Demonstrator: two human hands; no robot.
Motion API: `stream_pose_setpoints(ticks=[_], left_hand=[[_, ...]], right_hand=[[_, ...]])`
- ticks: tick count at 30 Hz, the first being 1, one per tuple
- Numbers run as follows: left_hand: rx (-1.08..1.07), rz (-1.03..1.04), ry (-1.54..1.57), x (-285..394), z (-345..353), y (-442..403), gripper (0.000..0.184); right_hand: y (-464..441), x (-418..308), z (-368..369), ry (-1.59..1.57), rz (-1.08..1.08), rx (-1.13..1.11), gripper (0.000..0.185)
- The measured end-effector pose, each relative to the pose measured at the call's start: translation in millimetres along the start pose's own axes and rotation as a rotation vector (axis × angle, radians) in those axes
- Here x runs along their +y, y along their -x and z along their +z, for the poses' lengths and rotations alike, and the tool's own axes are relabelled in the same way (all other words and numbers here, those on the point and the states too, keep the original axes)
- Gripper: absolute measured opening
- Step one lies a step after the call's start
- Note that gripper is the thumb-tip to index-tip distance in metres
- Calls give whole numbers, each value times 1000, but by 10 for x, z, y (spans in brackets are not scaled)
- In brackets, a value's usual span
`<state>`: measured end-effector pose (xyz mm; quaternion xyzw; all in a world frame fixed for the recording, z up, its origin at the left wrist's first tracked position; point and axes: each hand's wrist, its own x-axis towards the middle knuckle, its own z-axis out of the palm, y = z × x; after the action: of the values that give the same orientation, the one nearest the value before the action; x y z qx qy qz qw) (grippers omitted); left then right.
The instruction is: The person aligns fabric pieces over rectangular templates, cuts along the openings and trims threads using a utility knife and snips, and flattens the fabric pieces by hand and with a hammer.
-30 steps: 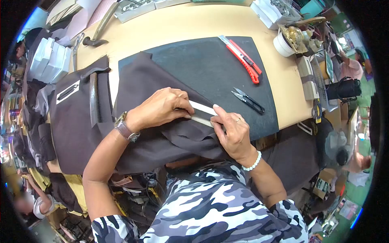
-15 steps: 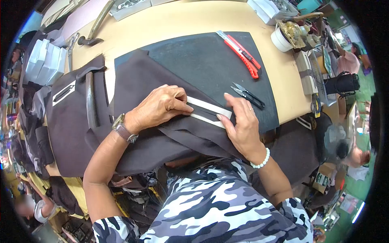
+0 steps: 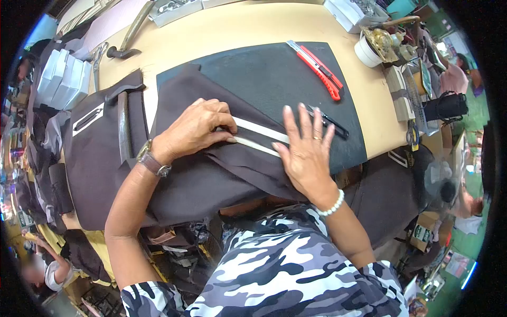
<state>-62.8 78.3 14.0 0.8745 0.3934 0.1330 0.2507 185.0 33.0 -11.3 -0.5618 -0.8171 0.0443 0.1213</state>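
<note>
Dark brown fabric [image 3: 185, 98] lies partly over a black cutting mat [image 3: 248, 68], with a white strip frame [image 3: 259, 128] on it. My left hand [image 3: 198, 127] pinches the left end of the frame, thumb against fingers. Palm down, my right hand [image 3: 308, 153] lies with spread fingers over the frame's right end, which it hides. Just beyond its fingertips are black thread snips [image 3: 335, 127], partly covered by the hand. A red cutter [image 3: 319, 68] rests on the mat farther back.
Left of the mat, another dark piece [image 3: 95, 158] bears a white frame [image 3: 88, 120] and a curved metal bar [image 3: 124, 127]. A hammer [image 3: 124, 52] and scissors [image 3: 97, 63] lie behind. A white tub [image 3: 368, 51] stands at right. Other people are at both sides.
My right hand has gone from pinching the frame's right end to lying flat with fingers spread. My left hand has moved slightly left, still pinching.
</note>
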Motion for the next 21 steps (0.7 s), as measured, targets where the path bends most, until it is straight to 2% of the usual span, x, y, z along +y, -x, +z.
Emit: stream_pose_setpoints(ticks=[6, 11, 16, 21], left_hand=[[1, 15, 54, -70, -32, 14, 16], [84, -36, 6, -105, 2, 74, 27], [143, -77, -34, -150, -55, 149, 36], [106, -121, -27, -136, -61, 158, 38]], right_hand=[[-156, -126, 46, 21, -75, 1, 67], [-468, -481, 275, -5, -198, 50, 65], [-283, -277, 200, -17, -115, 40, 66], [-412, -398, 222, -27, -177, 53, 66]])
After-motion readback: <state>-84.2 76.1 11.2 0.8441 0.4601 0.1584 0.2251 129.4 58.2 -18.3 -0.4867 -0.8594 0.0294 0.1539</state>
